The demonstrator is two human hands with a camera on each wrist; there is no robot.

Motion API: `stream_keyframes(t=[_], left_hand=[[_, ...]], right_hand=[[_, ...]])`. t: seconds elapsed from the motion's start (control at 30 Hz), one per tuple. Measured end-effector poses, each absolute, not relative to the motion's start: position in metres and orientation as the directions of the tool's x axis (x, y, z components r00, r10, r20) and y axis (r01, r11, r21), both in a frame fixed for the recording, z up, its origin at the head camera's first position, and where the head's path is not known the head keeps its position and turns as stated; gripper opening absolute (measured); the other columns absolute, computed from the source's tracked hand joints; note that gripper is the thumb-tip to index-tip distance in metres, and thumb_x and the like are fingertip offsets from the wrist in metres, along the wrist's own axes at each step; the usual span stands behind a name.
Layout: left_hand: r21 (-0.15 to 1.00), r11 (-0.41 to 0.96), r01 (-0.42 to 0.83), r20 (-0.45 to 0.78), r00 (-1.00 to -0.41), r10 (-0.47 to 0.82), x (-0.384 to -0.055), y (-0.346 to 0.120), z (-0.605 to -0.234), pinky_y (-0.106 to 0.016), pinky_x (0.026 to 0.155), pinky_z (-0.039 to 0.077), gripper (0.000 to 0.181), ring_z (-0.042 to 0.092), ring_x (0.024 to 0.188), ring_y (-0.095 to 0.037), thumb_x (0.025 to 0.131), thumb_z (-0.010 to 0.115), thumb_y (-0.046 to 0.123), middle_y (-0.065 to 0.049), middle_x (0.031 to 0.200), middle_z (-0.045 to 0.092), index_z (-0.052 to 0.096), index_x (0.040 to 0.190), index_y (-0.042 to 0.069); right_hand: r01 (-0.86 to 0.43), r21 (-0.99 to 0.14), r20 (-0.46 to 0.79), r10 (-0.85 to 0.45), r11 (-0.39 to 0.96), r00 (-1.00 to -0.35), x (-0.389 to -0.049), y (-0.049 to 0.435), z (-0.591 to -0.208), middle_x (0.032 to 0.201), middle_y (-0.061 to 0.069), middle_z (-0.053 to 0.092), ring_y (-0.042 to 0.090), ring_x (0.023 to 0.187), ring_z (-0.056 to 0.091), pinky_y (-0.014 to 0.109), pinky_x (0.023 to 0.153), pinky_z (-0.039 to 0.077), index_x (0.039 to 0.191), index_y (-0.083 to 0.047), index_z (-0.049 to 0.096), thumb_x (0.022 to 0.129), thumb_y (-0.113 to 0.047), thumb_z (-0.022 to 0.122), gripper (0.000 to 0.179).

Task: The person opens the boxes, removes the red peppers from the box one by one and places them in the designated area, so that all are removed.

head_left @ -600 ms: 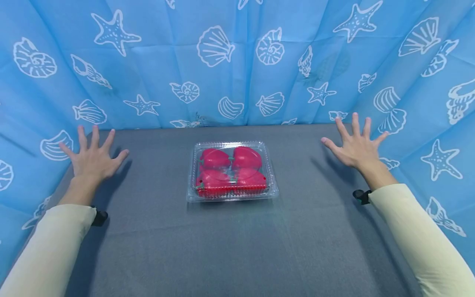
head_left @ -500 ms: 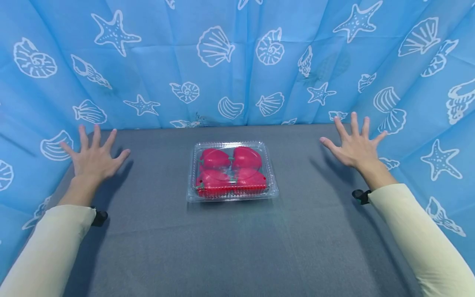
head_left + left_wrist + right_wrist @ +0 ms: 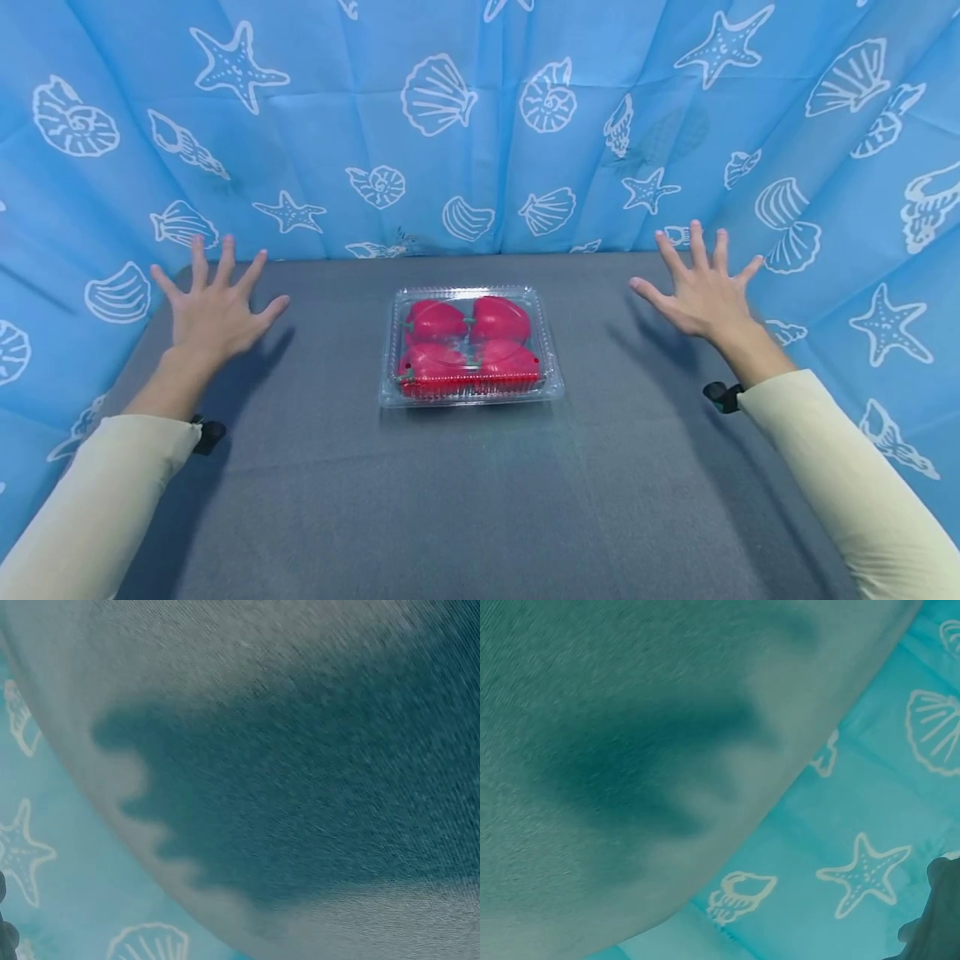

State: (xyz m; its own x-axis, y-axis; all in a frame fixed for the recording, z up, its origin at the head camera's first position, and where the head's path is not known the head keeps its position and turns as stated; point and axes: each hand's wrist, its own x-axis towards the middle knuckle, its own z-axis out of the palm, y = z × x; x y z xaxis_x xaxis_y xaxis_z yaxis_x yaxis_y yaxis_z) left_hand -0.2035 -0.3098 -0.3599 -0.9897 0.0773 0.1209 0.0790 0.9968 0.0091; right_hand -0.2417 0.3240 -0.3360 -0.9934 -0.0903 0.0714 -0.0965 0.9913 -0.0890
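Note:
A clear plastic clamshell box (image 3: pixel 553 379) lies closed on the grey tabletop, with several red, pepper-like pieces (image 3: pixel 501 320) with green stems inside. My left hand (image 3: pixel 217 317) is held over the table to the left of the box, fingers spread and nothing in it. To the right, my right hand (image 3: pixel 707 298) hovers likewise with spread fingers, apart from the box. Each hand casts a shadow on the cloth; in the left wrist view only the hand's shadow (image 3: pixel 285 787) and a bit of fingers (image 3: pixel 6 937) at the edge show.
Grey cloth (image 3: pixel 450 508) covers the table. A blue curtain (image 3: pixel 322 125) with white shells and starfish hangs along the back and both sides, close behind the fingertips. A black wrist camera (image 3: pixel 210 437) sits at the left cuff, another black camera (image 3: pixel 722 397) at the right.
Both hands have moved inward toward the box, the left hand rightward and the right hand leftward. The box stays in place.

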Motion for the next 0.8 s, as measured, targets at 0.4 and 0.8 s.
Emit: stream_keyframes(t=[0.4,0.8], left_hand=[[0.015,0.989,0.147,0.158,-0.977,0.143,-0.196,-0.284,-0.358,-0.079,0.098,-0.021,0.077,-0.031,0.144,-0.032,0.098,0.041,0.062,-0.016,0.165,-0.006,0.018,0.160,0.020],[0.073,0.975,0.212,0.192,-0.962,0.195,-0.188,-0.259,-0.357,-0.080,0.102,-0.013,0.080,-0.022,0.148,-0.037,0.096,0.045,0.062,-0.016,0.166,-0.001,0.021,0.159,0.020]], right_hand=[[-0.156,-0.069,0.093,-0.149,0.985,-0.984,-0.233,0.301,-0.334,0.164,0.016,-0.015,0.051,0.146,-0.014,0.083,0.095,-0.016,0.161,-0.027,0.006,0.091,-0.077,0.032,0.090],[-0.256,-0.088,0.105,-0.247,0.963,-0.963,-0.219,0.271,-0.326,0.165,0.016,-0.007,0.044,0.149,-0.011,0.082,0.098,-0.015,0.161,-0.027,0.012,0.093,-0.073,0.036,0.085]])
